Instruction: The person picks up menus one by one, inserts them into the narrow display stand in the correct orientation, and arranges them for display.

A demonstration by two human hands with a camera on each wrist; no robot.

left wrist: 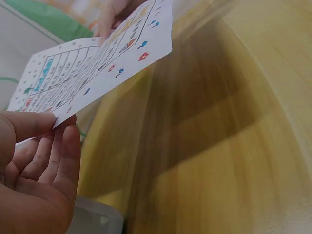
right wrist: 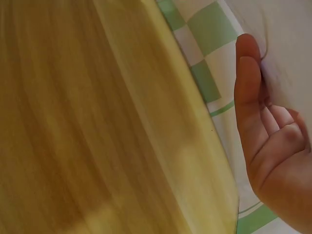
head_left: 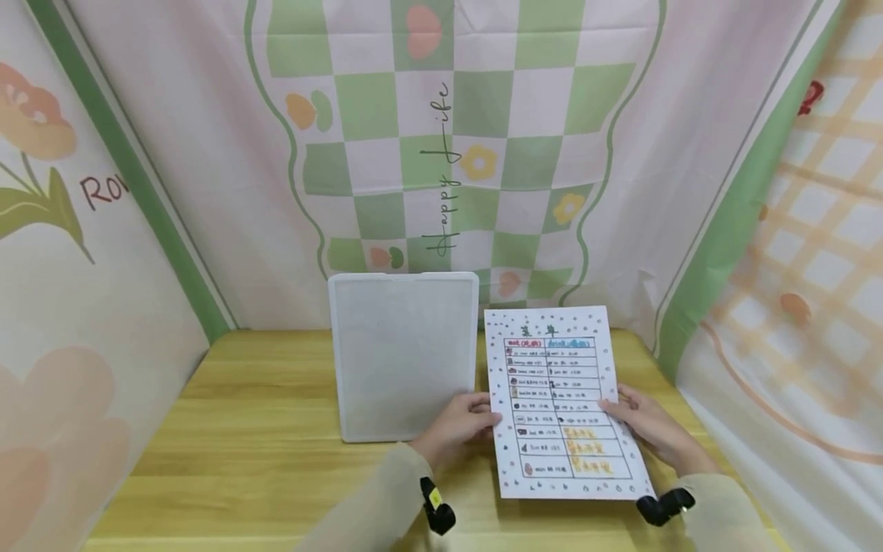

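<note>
A printed paper sheet [head_left: 562,399] with a coloured table and dotted border is held between both hands, just above the wooden table [head_left: 262,429]. My left hand [head_left: 488,412] pinches its left edge. In the left wrist view the thumb lies on top of the sheet [left wrist: 97,58] and the fingers [left wrist: 66,161] lie underneath. My right hand [head_left: 612,405] pinches the right edge. In the right wrist view the right fingers [right wrist: 249,87] lie straight against the sheet's white underside [right wrist: 292,44], and the thumb is hidden.
A flat white rectangular case [head_left: 403,356] with rounded corners lies on the table left of the sheet, close to my left hand; its corner [left wrist: 95,219] shows in the left wrist view. Patterned cloth walls [head_left: 455,138] close in the back and both sides.
</note>
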